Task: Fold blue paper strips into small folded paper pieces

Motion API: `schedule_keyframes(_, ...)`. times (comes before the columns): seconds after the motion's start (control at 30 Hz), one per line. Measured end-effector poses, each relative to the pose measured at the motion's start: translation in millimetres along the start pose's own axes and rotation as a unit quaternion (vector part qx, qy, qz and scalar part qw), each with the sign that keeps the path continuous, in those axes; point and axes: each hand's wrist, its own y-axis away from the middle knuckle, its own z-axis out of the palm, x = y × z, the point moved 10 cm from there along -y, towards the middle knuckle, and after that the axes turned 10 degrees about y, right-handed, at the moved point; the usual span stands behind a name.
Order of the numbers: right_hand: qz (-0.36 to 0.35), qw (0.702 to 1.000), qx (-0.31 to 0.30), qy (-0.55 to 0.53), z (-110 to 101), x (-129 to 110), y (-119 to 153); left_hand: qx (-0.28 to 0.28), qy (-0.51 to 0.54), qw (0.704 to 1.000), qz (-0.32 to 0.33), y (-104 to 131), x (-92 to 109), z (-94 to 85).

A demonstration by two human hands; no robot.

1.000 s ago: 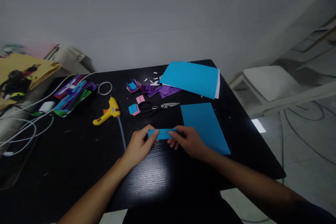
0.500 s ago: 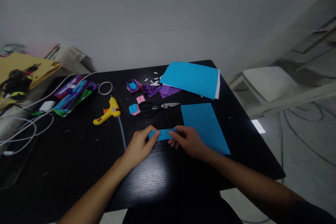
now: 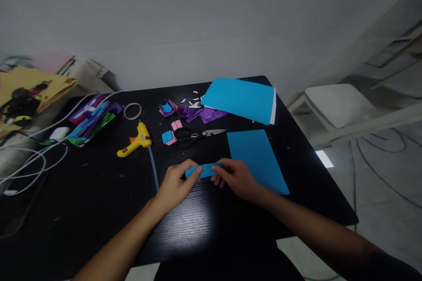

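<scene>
Head view: a narrow blue paper strip [image 3: 207,170] is held over the black table [image 3: 108,210] between two hands. Its left end is clamped between thumb and fingers of the left hand [image 3: 176,183]; its right end is pinched by the thumb and fingers of the right hand [image 3: 238,178]. Beyond the hands, scissors [image 3: 205,133] are laid, with a yellow glue gun [image 3: 142,135] placed farther left. A flat blue sheet [image 3: 259,158] is partly covered by the right hand.

Blue paper strip [image 3: 207,170]: narrow, elongated, apparently folded; layer count not resolvable. Long axis roughly crosswise, right end slightly higher in view than left. Pinched near its ends by left hand [image 3: 176,183] and right hand [image 3: 238,178], over the bench [image 3: 99,202]; middle exposed between thumbs.
</scene>
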Motion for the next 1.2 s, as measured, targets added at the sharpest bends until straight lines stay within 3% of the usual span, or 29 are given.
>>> schedule_keyframes(0.27,-0.003,0.999,0.036,-0.029,-8,-7,0,0.091,0.123,0.988,-0.026,-1,-8,-18.9)
schedule_keyframes(1.2,-0.022,0.997,0.045,-0.056,-9,-11,1,0.148,0.174,0.973,-0.006,3,1,-29.3)
